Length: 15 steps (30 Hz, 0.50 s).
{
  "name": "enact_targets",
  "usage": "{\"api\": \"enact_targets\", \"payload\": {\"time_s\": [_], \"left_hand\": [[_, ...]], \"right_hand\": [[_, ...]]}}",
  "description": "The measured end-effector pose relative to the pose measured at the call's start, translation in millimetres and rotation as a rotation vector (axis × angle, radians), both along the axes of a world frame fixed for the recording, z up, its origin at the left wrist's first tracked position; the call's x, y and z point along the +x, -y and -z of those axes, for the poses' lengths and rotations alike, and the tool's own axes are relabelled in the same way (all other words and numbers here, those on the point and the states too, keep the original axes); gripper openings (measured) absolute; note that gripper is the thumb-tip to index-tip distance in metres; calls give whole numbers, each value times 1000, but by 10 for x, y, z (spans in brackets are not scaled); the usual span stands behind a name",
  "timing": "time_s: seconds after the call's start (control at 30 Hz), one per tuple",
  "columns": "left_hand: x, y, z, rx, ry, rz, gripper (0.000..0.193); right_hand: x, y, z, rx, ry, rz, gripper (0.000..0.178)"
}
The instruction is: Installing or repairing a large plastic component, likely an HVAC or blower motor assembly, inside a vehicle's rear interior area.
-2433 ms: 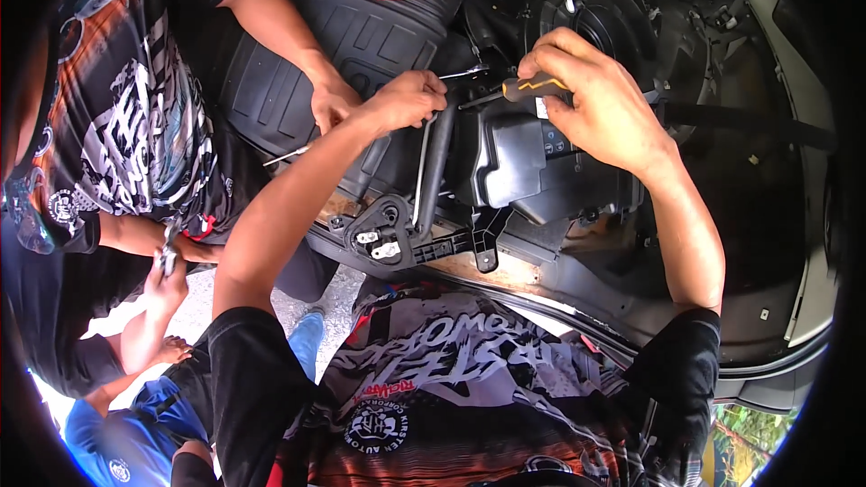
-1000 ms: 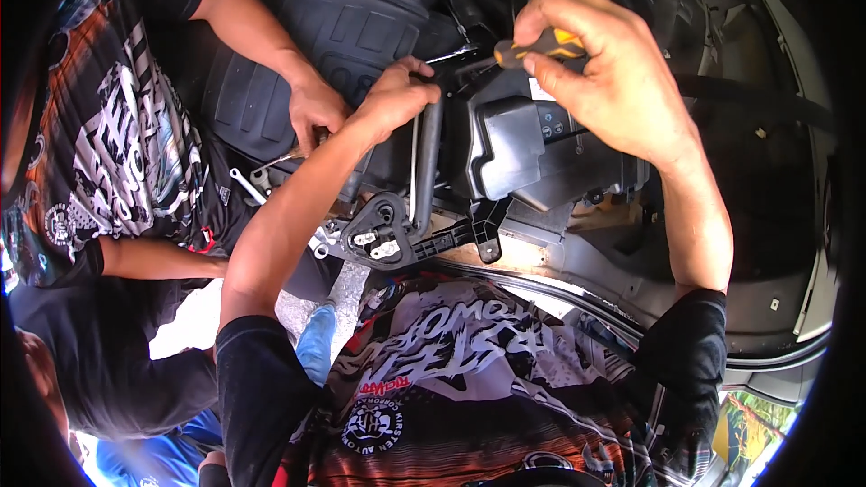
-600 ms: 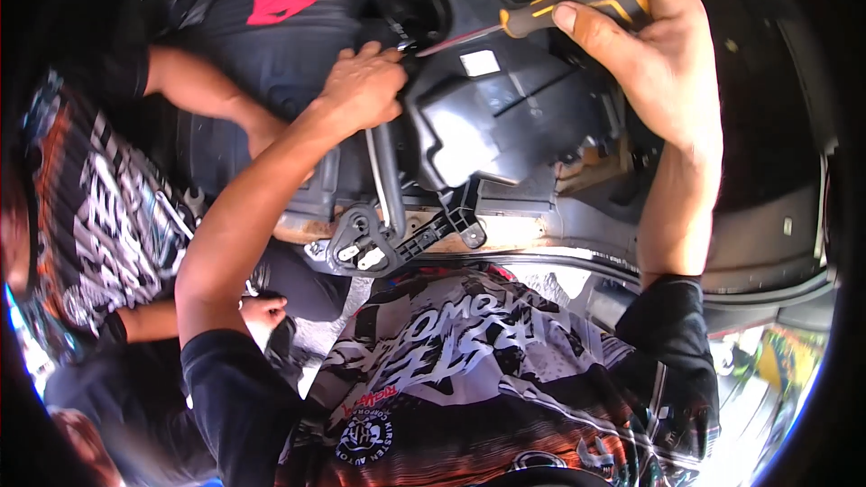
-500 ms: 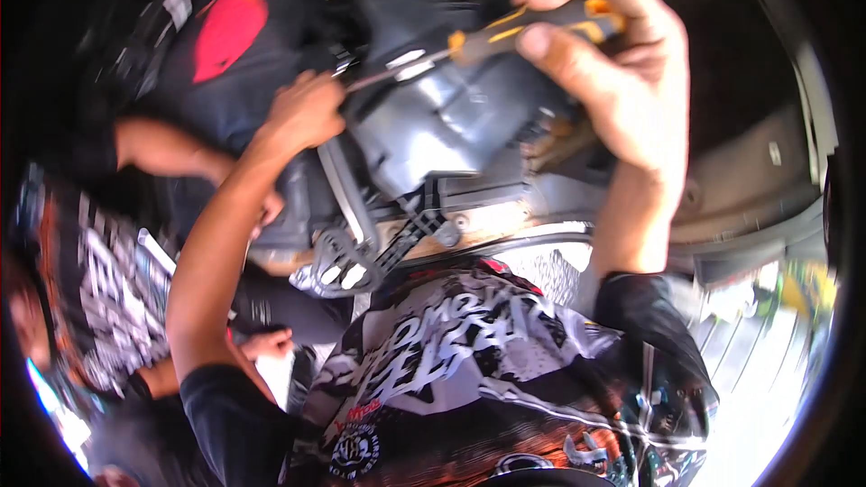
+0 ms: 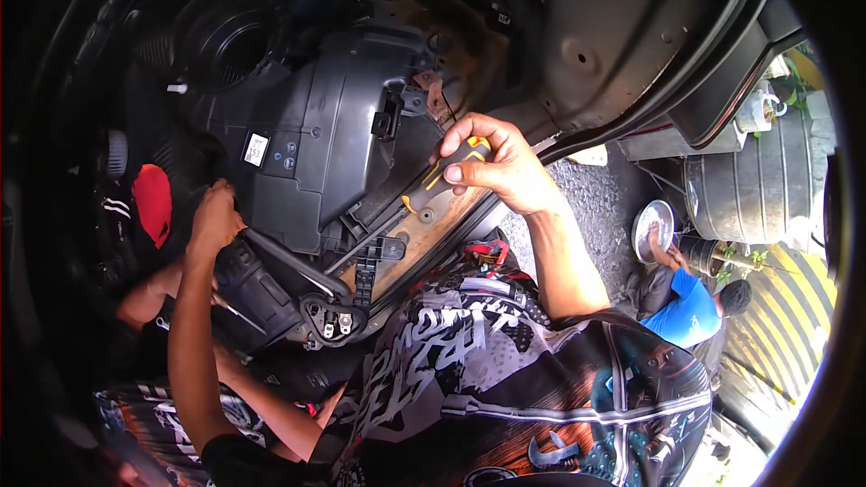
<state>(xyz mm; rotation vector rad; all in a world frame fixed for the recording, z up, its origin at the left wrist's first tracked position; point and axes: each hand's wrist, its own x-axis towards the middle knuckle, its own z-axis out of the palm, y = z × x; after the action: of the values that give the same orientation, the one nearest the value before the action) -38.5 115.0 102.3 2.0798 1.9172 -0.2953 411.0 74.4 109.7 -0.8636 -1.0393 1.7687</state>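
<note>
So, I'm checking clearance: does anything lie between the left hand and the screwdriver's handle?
Yes: in this view, the black housing lies between the left hand and the screwdriver's handle. Its height against them is unclear.

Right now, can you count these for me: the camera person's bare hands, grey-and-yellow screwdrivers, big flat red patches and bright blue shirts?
Camera person's bare left hand and bare right hand: 2
Grey-and-yellow screwdriver: 1
Big flat red patch: 1
Bright blue shirt: 1
Total: 5
</note>
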Motion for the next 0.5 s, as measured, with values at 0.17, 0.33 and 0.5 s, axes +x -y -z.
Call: {"api": "enact_targets", "payload": {"time_s": [0.17, 0.33, 0.5], "left_hand": [[-300, -46, 374, 28, 7, 126, 37], [-566, 62, 653, -99, 569, -146, 44], [-573, 148, 699, 40, 526, -72, 34]], "right_hand": [[196, 31, 488, -177, -21, 88, 19], [387, -77, 928, -280, 109, 135, 18], [224, -421, 1232, -342, 151, 96, 18]]}}
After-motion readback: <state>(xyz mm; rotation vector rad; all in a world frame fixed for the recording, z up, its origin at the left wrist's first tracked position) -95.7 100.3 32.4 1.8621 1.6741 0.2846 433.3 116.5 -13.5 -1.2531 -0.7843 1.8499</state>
